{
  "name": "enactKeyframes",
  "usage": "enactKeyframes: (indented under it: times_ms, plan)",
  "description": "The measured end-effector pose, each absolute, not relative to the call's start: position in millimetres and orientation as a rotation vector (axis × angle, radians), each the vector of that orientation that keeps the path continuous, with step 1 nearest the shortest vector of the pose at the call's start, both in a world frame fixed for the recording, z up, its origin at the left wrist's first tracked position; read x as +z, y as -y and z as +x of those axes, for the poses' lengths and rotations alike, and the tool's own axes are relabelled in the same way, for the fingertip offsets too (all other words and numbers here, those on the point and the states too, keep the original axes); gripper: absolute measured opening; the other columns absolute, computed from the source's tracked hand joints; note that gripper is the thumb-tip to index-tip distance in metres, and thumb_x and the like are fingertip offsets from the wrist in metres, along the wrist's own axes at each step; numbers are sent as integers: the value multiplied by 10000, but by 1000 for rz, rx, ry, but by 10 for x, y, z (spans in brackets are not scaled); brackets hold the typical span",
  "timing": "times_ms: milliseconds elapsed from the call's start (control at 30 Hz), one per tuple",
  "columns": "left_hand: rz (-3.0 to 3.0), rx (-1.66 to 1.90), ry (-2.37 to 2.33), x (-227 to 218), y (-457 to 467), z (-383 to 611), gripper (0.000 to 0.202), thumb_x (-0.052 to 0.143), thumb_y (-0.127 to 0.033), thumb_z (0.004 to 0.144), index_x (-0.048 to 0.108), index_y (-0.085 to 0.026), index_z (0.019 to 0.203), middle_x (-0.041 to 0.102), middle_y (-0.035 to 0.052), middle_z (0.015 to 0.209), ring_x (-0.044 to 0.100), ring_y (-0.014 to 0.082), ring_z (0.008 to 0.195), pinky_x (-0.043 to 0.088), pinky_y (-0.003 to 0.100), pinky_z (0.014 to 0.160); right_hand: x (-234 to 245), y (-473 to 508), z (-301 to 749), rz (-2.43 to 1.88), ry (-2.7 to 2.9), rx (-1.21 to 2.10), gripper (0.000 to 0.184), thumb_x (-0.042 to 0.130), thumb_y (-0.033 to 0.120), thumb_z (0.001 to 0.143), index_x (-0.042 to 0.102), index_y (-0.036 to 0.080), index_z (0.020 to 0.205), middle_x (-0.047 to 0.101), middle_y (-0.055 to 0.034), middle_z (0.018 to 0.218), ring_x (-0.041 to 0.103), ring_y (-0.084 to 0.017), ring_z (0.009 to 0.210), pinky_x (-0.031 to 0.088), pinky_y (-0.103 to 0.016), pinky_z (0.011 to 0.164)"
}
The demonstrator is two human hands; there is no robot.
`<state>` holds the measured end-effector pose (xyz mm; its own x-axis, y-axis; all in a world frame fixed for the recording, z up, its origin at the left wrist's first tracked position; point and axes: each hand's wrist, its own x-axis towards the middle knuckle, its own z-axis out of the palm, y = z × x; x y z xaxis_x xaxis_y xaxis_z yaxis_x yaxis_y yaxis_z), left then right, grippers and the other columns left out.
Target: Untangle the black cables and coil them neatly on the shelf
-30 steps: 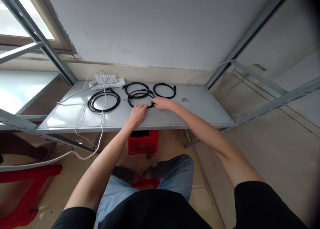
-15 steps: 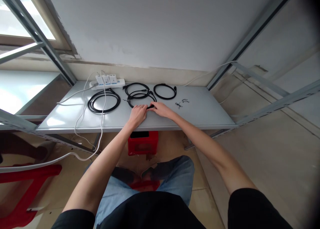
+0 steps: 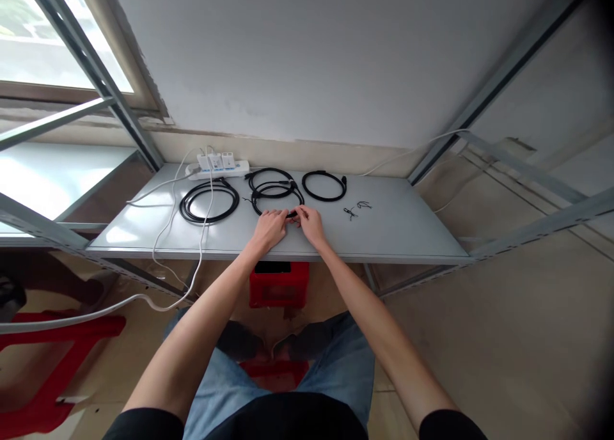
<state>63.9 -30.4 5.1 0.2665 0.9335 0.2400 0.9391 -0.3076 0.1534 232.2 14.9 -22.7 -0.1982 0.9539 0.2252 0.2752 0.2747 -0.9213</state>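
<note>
Both my hands meet at the near edge of a coiled black cable [image 3: 258, 203] on the grey shelf. My left hand [image 3: 272, 227] closes on the coil with its fingers together. Beside it, my right hand [image 3: 309, 224] pinches the coil's near right part; the fingertips are too small to make out fully. Behind and overlapping this coil lies another black cable coil [image 3: 271, 169]. A third coil [image 3: 209, 219] rests to the left, and a fourth coil [image 3: 324, 199] to the right. Thin black ties [image 3: 350, 213] lie right of my hands.
A white power strip [image 3: 230, 170] with plugged-in chargers stands at the back left, and a white cord [image 3: 205, 219] hangs over the front edge. Metal posts frame the shelf [image 3: 398, 232]. Red stools [image 3: 279, 291] stand below and to the left.
My right hand has turned, its fingers now pointing more away from me, and still works beside the left hand at the coil. The whole view has shifted slightly.
</note>
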Motion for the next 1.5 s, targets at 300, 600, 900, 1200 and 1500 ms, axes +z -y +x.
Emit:
enactKeyframes:
  times_ms: [300, 600, 900, 1200, 1500]
  plan:
    - [-2511, -446, 1703, 44, 302, 640, 311, 406, -146, 1067, 673, -154, 1228, 749, 192, 1207, 625, 355, 1214, 426, 454, 1007, -188, -172, 2319, -1036, 1563, 1137, 619, 543, 845, 934, 677, 241, 925, 712, -54, 720, 736, -230, 761, 570, -323, 672]
    - [-2542, -375, 1729, 45, 292, 647, 446, 458, -69, 990, 614, -144, 1401, 772, 180, 1230, 687, 326, 1197, 443, 431, 999, -192, -136, 2325, -1047, 1535, 1062, 439, 691, 657, 918, 685, 227, 1008, 724, -22, 759, 694, -179, 694, 597, -309, 706]
    - [-2550, -417, 1733, -36, 238, 637, 355, 398, -169, 1100, 630, -161, 1368, 782, 171, 1202, 710, 323, 1195, 451, 431, 997, -254, -202, 2340, -1027, 1551, 1031, 263, 784, 450, 830, 734, 223, 955, 763, -35, 786, 749, -211, 784, 621, -342, 777]
    - [-2588, -472, 1745, 37, 259, 669, 254, 449, -281, 1121, 638, -163, 1242, 764, 180, 1238, 677, 344, 1238, 458, 456, 1001, -305, -237, 2305, -1095, 1478, 923, 330, 769, 537, 851, 731, 214, 794, 741, -50, 735, 713, -214, 696, 575, -336, 703]
    - [-2603, -558, 1762, 17, 228, 671, 289, 565, -418, 1092, 652, -181, 1233, 764, 169, 1223, 682, 357, 1238, 458, 459, 1024, -235, -204, 2273, -1139, 1448, 940, 234, 756, 420, 848, 668, 222, 759, 751, -63, 746, 731, -224, 708, 578, -317, 649]
